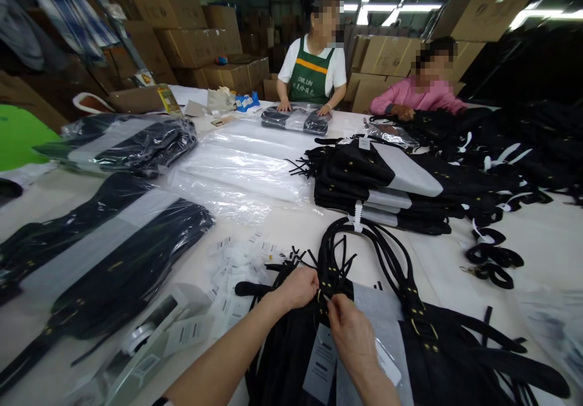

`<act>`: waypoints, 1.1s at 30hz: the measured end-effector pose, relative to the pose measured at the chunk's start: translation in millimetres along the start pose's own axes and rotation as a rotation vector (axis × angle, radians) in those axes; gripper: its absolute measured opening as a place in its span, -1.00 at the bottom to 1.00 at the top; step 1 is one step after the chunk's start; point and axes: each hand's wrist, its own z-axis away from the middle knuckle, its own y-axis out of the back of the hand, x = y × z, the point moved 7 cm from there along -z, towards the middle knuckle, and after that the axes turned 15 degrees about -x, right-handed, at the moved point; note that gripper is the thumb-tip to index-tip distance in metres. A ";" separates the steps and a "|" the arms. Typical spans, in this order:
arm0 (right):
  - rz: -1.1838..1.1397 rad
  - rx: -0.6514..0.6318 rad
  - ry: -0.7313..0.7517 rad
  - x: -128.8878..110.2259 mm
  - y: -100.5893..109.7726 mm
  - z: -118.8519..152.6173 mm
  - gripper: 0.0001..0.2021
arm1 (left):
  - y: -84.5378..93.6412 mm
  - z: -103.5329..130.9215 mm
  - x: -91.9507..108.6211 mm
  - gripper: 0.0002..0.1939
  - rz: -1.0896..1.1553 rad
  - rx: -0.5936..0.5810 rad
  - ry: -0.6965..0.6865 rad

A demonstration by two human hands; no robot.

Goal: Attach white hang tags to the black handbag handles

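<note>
Two bare hands meet low at the near edge of a pale worktop (537, 242) strewn with black bags. Behind them lies a stack of folded black bags (387, 187), beside clear plastic sleeves (246, 163). Directly under the hands rests a black bag (437, 357) with looped straps (392, 260). The left hand (298, 287) pinches the strap base, fingers clenched; the right hand (350, 333) nips a thin tag string, a white hang tag (321, 363) dangling below.

Bag (437, 357): black, gold hardware. Hang tag (321, 363): grey-white, black print. Co-worker's apron (310, 78): green, orange stripe; table (546, 242): off-white.
</note>
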 end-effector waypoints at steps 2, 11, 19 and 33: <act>-0.025 0.077 0.069 -2.7 5.1 1.7 -0.88 | 11.7 8.4 2.6 -0.83 -0.085 0.104 -0.020; -0.175 0.093 0.261 -20.9 6.6 -16.1 -0.76 | 24.1 28.8 4.7 -0.82 -0.176 0.183 -0.055; -0.198 0.011 0.314 -33.8 3.7 -25.0 -0.78 | 24.4 31.9 4.9 -0.82 -0.173 0.197 -0.046; -0.299 0.052 0.306 -32.5 3.1 -23.2 -0.82 | 24.1 32.2 0.1 -0.83 -0.087 0.183 -0.038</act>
